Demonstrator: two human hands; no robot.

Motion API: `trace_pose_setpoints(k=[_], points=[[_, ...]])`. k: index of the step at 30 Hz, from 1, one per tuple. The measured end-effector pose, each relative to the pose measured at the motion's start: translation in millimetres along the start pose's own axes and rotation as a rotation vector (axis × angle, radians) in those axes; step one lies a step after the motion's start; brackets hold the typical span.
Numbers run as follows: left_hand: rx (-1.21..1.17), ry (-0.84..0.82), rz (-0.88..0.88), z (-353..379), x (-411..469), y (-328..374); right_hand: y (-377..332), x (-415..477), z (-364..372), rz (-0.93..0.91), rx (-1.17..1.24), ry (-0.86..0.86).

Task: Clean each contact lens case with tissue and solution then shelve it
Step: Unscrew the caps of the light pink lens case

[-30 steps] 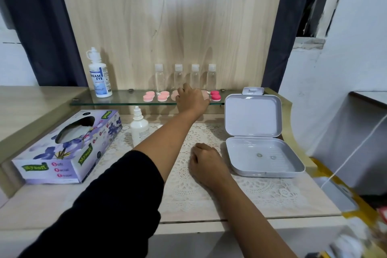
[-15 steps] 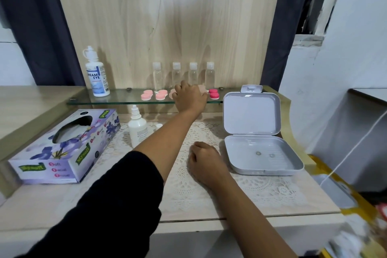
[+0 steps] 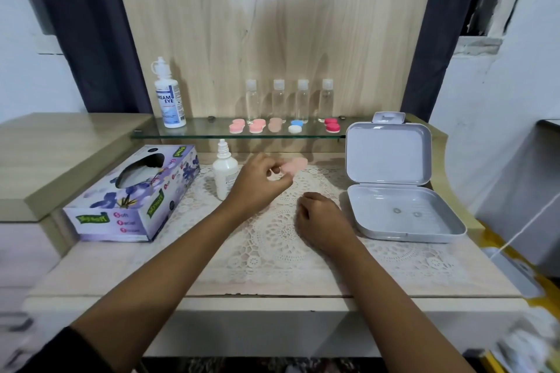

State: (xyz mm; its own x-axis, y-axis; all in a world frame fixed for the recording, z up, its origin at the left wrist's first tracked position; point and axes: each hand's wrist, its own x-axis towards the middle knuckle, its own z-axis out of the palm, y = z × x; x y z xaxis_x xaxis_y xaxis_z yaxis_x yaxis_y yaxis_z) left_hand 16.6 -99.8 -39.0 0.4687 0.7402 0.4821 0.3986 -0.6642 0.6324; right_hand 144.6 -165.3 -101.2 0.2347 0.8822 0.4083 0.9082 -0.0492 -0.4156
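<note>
The left hand (image 3: 260,183) pinches a pale pink case (image 3: 295,164), blurred, over the lace mat (image 3: 272,251) on a pale wood desk (image 3: 121,275). The right hand (image 3: 322,221) rests on the mat, clenched on nothing. Behind, a glass shelf (image 3: 197,132) bears other cases (image 3: 257,126) against a wood panel (image 3: 272,24) between dark curtains (image 3: 97,24). A tissue box (image 3: 130,200), bottle (image 3: 224,171) and open grey box (image 3: 394,191) stand on the desk.

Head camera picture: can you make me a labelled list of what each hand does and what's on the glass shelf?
Left hand: pinches a blurred peach contact lens case
Right hand: curled, resting on the lace mat, holds nothing visible
Glass shelf: five contact lens cases, four clear bottles, Dream Eye bottle
Tabletop: tissue box, white dropper bottle, open grey box
</note>
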Motion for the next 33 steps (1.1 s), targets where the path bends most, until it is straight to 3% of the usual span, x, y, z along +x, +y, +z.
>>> trace_pose_setpoints(k=[6, 13, 20, 33], points=[[-0.056, -0.219, -0.056, -16, -28, -33, 0, 1, -1, 0.015, 0.056, 0.013], [0.055, -0.358, 0.000, -14, -32, -50, -4, 0, -10, 0.053, 0.130, -0.042], [0.152, -0.354, 0.019, -10, -35, -52, -5, -2, -10, -0.070, 0.031, -0.072], [0.106, -0.245, 0.067, -7, -37, -52, -4, -1, -6, -0.093, 0.020, -0.038]])
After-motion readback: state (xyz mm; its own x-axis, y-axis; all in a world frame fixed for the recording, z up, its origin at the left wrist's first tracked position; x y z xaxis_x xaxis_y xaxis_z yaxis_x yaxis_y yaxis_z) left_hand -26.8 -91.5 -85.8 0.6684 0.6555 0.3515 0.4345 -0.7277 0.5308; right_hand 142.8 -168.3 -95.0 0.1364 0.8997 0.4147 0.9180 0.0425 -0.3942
